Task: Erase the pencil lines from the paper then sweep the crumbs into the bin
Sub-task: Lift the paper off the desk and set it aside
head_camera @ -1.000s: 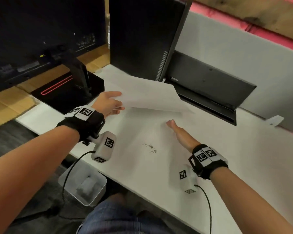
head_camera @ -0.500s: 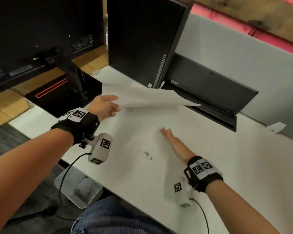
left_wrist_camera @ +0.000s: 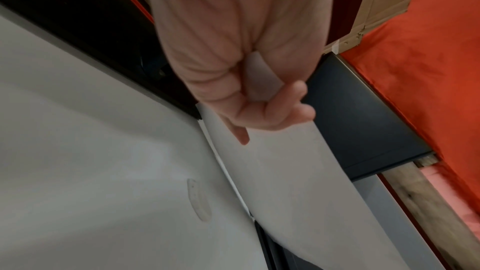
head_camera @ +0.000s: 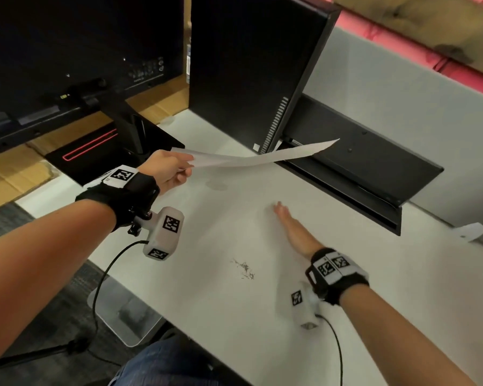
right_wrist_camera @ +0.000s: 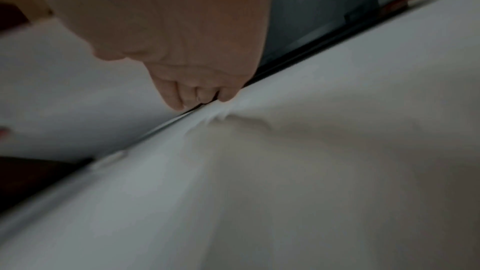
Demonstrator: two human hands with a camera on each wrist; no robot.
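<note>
**Two hands over the crumbs, paper lifted**

Two hands work above the desk (head_camera: 402, 288). The left hand (head_camera: 166, 169) pinches the paper (head_camera: 257, 158) by one edge, its grip closed on the sheet, which hangs off the desk beyond the crumbs (head_camera: 244, 270). The right hand (head_camera: 293, 227) lies with fingers straight, its grip holding nothing, just beyond the crumbs and to their right. The bin (head_camera: 123, 310) sits below the desk edge, left of the crumbs.
</note>
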